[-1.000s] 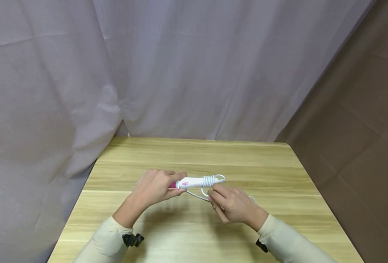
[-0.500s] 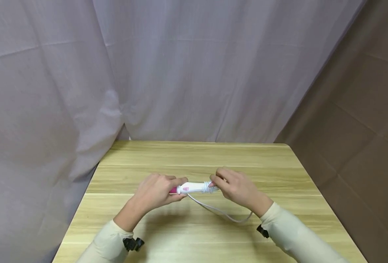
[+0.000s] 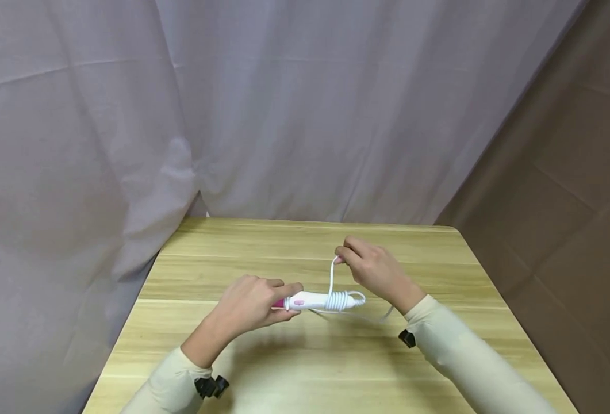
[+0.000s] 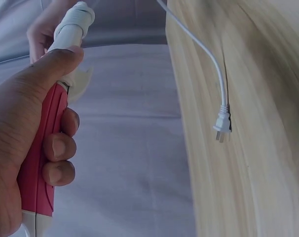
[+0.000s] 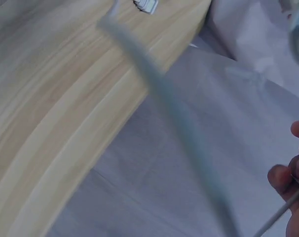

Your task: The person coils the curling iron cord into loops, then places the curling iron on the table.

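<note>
My left hand (image 3: pixel 250 302) grips a hair iron by its pink barrel (image 4: pixel 37 153), with the thumb along the base of its white handle (image 3: pixel 310 300). The iron lies level, its handle pointing right. Several turns of white cord (image 3: pixel 337 301) are wound round the handle near its end. Above and right of these turns, my right hand (image 3: pixel 374 270) pinches the cord, which rises taut from the coil to the fingertips. The free length of cord (image 5: pixel 174 118) is blurred in the right wrist view. It ends in a white two-prong plug (image 4: pixel 222 123), seen over the wood in the left wrist view.
Under both hands is a wood-grain table (image 3: pixel 305 368). A grey curtain (image 3: pixel 305 115) hangs behind its far edge and down the left side, and a brown cloth (image 3: pixel 568 201) hangs on the right.
My right hand has moved from below the handle, over the coil, to above it, drawing the cord upward. My left hand keeps its grip and has shifted slightly right.
</note>
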Motion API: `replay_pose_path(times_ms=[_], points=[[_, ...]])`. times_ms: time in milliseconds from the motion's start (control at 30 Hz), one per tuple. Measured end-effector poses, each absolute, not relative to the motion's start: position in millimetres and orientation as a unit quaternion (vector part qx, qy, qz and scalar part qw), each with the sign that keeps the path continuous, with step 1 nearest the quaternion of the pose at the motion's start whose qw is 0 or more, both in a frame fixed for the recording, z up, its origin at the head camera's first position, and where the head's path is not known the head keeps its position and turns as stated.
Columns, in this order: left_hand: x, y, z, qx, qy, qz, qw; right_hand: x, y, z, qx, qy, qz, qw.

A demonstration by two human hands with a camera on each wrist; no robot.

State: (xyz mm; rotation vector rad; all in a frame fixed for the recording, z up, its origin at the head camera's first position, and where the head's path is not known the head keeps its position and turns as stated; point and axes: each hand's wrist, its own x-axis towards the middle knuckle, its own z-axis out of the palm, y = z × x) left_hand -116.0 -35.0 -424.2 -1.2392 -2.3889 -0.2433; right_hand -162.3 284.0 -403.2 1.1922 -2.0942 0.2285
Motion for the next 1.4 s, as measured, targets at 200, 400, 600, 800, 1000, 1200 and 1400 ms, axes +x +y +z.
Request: replay_pose_path(times_ms=[200, 400, 600, 800, 1000, 1200, 1400], points=[[-109, -35, -425, -0.45, -0.858, -0.085, 0.234, -164, 287, -425, 0.436, -0.837, 0.08, 0.32], [-105, -36, -424, -0.443, -0.858, -0.087, 0.246, -160, 284, -444, 0.443, -0.851, 0.069, 0.275], [-104, -34, -420, -0.434, -0.861, -0.08, 0.254, -152, 286, -465, 0.455, -0.84, 0.074, 0.287], [-105, -36, -416, -0.425, -0.863, -0.077, 0.262, -138, 285, -486, 0.445, -0.839, 0.118, 0.291], [-111, -35, -417, -0.416, -0.871, -0.073, 0.251, -123, 283, -501, 0.465, -0.815, 0.05, 0.341], [-115, -35, -420, -0.406, -0.881, -0.076, 0.231, -100, 267, -504, 0.466, -0.81, 0.092, 0.343], [-120, -38, -424, -0.396, -0.89, -0.099, 0.202, -84, 254, -489, 0.462, -0.804, 0.106, 0.36]])
